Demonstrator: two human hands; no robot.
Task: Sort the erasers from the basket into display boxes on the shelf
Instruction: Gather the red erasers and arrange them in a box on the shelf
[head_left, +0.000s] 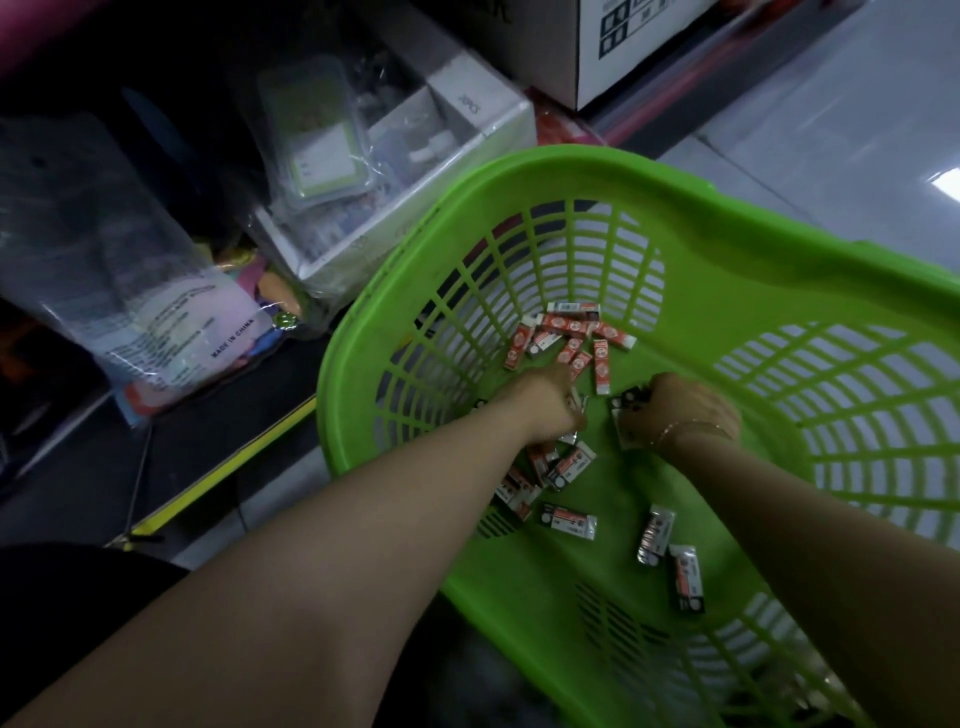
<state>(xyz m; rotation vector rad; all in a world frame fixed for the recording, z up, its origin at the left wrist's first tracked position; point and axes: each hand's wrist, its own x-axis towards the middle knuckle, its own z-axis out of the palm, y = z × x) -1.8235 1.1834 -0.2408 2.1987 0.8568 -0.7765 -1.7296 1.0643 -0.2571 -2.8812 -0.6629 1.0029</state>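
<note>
A large green slatted basket (727, 270) stands on the floor with several small wrapped erasers scattered on its bottom. Red-and-white erasers (569, 332) lie in a cluster at the far side, and black-wrapped erasers (657, 535) lie nearer me. My left hand (550, 402) reaches down into the basket with its fingers closed around a few erasers. My right hand (680, 410) is beside it, closed on a bunch of black-wrapped erasers (628, 402). More erasers (569, 467) lie just under my left wrist.
Left of the basket, a low shelf holds a white open box (415, 208) with packaged goods, clear plastic bags (130, 291) of coloured items, and a yellow-edged shelf rim (228, 467). A cardboard carton (613, 47) stands at the back. Grey floor tiles (857, 130) lie to the right.
</note>
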